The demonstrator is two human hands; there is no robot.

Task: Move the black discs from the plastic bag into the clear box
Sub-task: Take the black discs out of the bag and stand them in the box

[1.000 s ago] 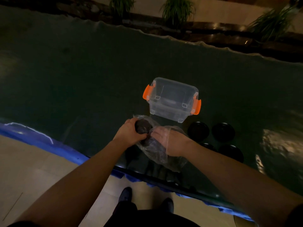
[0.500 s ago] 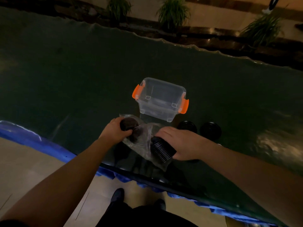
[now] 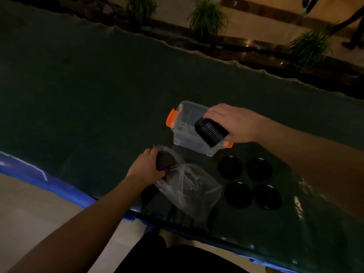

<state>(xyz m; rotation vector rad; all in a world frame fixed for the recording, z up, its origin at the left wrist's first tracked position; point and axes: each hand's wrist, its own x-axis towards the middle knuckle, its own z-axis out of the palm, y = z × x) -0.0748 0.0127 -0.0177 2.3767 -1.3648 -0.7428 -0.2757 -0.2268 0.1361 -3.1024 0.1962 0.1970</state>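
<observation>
I log a dark green table covering (image 3: pixel 98 95) with a bright blue edge strip (image 3: pixel 59 187). Transparent colourless plastic storage box (image 3: pixel 187 123); its latch clips (image 3: pixel 171 118) are vivid orange. Stack of black ribbed discs (image 3: pixel 211 132), its side showing fine parallel ridges. Four separate glossy black round discs (image 3: pixel 249 182), plain. Crinkled clear plastic bag (image 3: pixel 189 186), greyish sheen, dark contents. Beyond, green leafy plants (image 3: pixel 206 16) against beige and brown floor.

Right hand (image 3: pixel 234 123) risen from the plastic bag (image 3: pixel 189 186) to over the clear box (image 3: pixel 187 127), stack of black discs (image 3: pixel 211 132) drawn out of the bag and now held tilted above the box, bag lying slacker and flatter on the worktop (image 3: pixel 98 95)
</observation>
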